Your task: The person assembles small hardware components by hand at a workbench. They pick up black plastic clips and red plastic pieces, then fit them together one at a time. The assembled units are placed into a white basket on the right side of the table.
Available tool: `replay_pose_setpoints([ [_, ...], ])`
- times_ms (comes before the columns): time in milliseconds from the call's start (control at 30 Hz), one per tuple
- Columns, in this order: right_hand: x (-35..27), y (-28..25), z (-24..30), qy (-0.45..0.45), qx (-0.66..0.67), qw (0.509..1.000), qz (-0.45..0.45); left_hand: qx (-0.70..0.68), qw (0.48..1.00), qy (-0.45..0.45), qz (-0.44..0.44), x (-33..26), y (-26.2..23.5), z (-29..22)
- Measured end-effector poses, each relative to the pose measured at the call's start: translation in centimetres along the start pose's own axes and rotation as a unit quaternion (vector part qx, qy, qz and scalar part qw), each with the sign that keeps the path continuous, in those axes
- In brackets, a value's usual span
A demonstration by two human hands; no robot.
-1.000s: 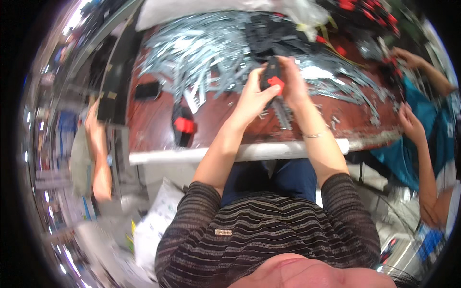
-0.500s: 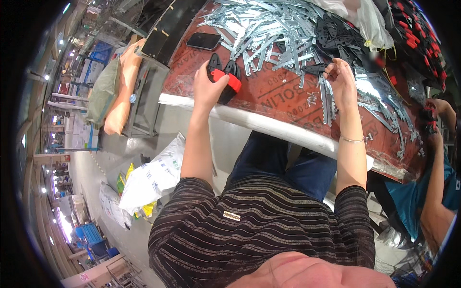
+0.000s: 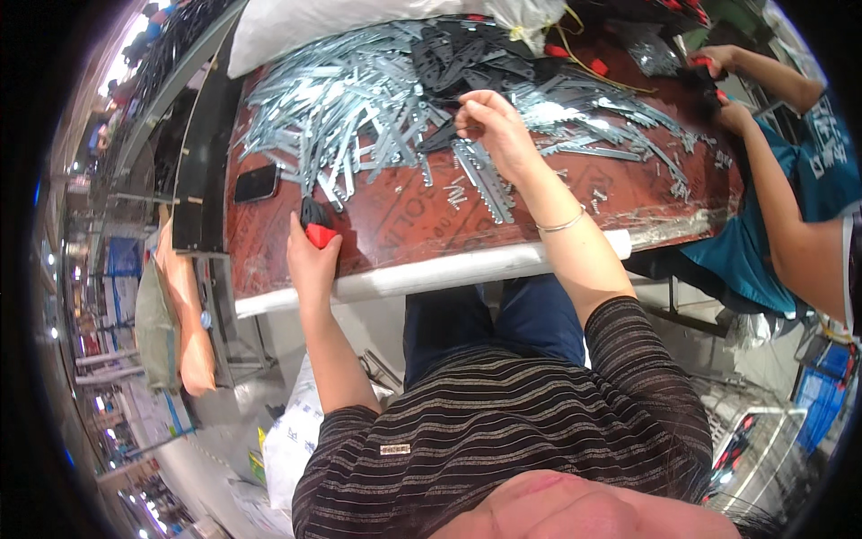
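My left hand (image 3: 312,262) is closed around a red and black plastic part (image 3: 318,235) at the table's near left edge. The red piece shows between thumb and fingers, and black ends point away from me. Over the middle of the table, my right hand (image 3: 503,135) is raised with its fingers bent in toward the thumb. What it pinches, if anything, cannot be made out. Just beyond it lies a heap of flat black plastic pieces (image 3: 467,56). Below it are notched metal strips (image 3: 485,184) and small springs (image 3: 456,195).
A large pile of metal strips (image 3: 314,108) spreads across the red-brown table (image 3: 377,229). A phone (image 3: 257,183) lies at the left. White sacking (image 3: 359,20) stands at the back. At the right, a co-worker's hands (image 3: 729,112) hold a black and red part.
The whole view has swung, so the table sits differently in it. My left hand still grips the red and black part, now seen more end-on. My right hand remains raised near the black pieces.
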State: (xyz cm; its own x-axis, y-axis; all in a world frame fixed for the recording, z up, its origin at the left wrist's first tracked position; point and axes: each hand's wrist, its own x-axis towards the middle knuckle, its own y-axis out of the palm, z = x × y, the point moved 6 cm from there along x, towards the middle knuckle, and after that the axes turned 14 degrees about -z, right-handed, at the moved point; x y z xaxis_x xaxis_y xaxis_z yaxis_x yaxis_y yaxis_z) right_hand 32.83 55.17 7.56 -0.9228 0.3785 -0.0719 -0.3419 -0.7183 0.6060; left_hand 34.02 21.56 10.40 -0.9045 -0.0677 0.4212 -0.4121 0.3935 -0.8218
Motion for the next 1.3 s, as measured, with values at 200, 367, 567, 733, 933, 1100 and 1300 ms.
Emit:
replay_pose_setpoints([
  [200,-0.1,-0.2,0.2,-0.008,-0.010,1.000,-0.004,0.011,0.999,-0.026,0.016,-0.3,-0.7,-1.1],
  [367,-0.1,-1.2,2.3,-0.207,-0.216,0.949,-0.101,-0.009,0.989,0.093,-0.117,-0.1,-3.2,-4.3],
  [567,0.6,-2.2,7.6,-0.444,-0.533,0.670,-0.264,-0.449,0.892,0.048,0.037,-0.3,1.4,-12.1],
  [733,5.4,-3.0,6.9,-0.298,-0.687,0.607,-0.266,-0.535,0.833,0.063,0.129,0.9,6.9,-20.7],
  [933,6.6,-4.7,6.7,-0.228,-0.640,0.697,-0.228,-0.625,0.759,-0.052,0.178,0.9,13.8,-20.2],
  [1100,2.9,-3.5,9.3,-0.383,-0.641,0.597,-0.295,-0.649,0.691,-0.181,0.261,1.0,13.6,-19.6],
  [1300,-3.3,0.7,12.6,-0.498,-0.503,0.706,0.009,-0.662,0.439,-0.259,0.549,-0.6,14.2,-21.2],
])
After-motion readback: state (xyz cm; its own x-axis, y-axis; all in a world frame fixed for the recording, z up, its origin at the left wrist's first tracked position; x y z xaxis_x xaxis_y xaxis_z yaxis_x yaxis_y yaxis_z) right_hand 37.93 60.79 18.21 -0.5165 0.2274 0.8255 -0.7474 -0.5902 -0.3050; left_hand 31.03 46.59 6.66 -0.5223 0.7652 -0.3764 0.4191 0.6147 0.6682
